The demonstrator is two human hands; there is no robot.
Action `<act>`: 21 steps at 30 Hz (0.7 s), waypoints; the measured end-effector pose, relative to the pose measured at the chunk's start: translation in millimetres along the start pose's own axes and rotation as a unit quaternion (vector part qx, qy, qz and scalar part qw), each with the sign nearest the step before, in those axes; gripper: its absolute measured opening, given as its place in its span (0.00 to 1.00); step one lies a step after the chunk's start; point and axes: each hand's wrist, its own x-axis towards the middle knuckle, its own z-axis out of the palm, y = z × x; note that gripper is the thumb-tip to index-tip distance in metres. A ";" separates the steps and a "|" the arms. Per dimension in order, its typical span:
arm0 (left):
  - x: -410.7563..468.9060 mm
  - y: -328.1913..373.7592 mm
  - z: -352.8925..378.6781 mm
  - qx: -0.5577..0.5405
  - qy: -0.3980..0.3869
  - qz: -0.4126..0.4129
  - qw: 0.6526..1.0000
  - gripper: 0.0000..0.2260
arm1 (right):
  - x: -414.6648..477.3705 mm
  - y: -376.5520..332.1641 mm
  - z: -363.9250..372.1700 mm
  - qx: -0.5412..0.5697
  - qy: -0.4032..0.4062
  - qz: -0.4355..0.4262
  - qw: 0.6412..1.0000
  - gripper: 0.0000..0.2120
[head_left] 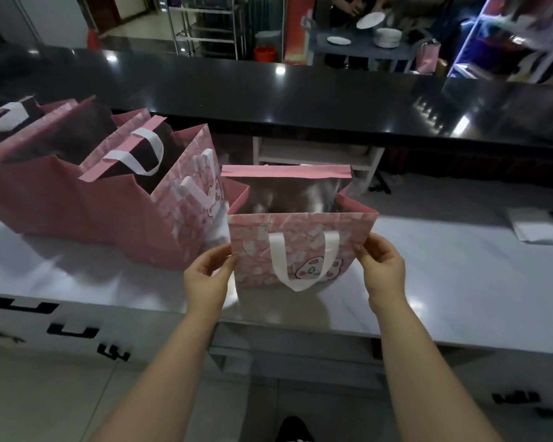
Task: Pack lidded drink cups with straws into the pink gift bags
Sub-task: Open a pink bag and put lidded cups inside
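An eatery, by its black counter (268,100) (stacked plates (387,38) behind).

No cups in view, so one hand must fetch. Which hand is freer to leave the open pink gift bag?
Right hand, probably: bare white tabletop beside it; other pink bags crowd the left hand. Both pinch the open pink bag.

Leftmost gift bag (55,111) (pink) runs off the left edge.

No readable text, black characters (24,306) on counter front (160,328) too blurred to read
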 end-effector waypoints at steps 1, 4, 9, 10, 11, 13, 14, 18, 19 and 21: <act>0.3 -1.1 0.2 0.001 -0.008 -0.011 1.000 0.11 | -4.7 1.8 1.2 0.003 0.018 0.003 1.000 0.11; -0.3 0.7 3.2 -0.002 -0.030 -0.018 0.999 0.12 | -18.4 3.1 6.3 0.007 0.064 -0.001 0.998 0.09; -7.4 3.5 14.2 -0.017 -0.050 -0.032 0.998 0.10 | -34.8 -2.4 -2.0 0.069 0.140 0.034 0.987 0.04; -9.6 4.1 19.2 -0.025 -0.047 -0.037 0.998 0.10 | -38.3 -4.5 -7.2 0.088 0.153 0.041 0.983 0.04; -12.0 4.7 25.4 -0.035 -0.045 -0.044 0.997 0.11 | -42.6 -6.0 -13.1 0.107 0.167 0.043 0.979 0.04; -18.1 5.4 40.2 -0.053 -0.059 -0.065 0.995 0.10 | -53.8 -8.4 -27.1 0.137 0.199 0.034 0.970 0.05; -22.1 6.2 48.8 -0.060 -0.073 -0.076 0.993 0.09 | -59.9 -10.0 -35.1 0.152 0.216 0.026 0.964 0.05; -44.6 11.5 87.0 -0.066 -0.136 -0.107 0.983 0.08 | -80.4 -21.2 -74.6 0.187 0.277 -0.011 0.942 0.07; -51.2 12.5 96.5 -0.067 -0.150 -0.111 0.980 0.08 | -84.0 -24.2 -86.6 0.184 0.291 -0.021 0.939 0.07; -63.7 16.0 114.8 -0.069 -0.173 -0.113 0.976 0.09 | -89.9 -30.5 -111.6 0.176 0.310 -0.039 0.933 0.08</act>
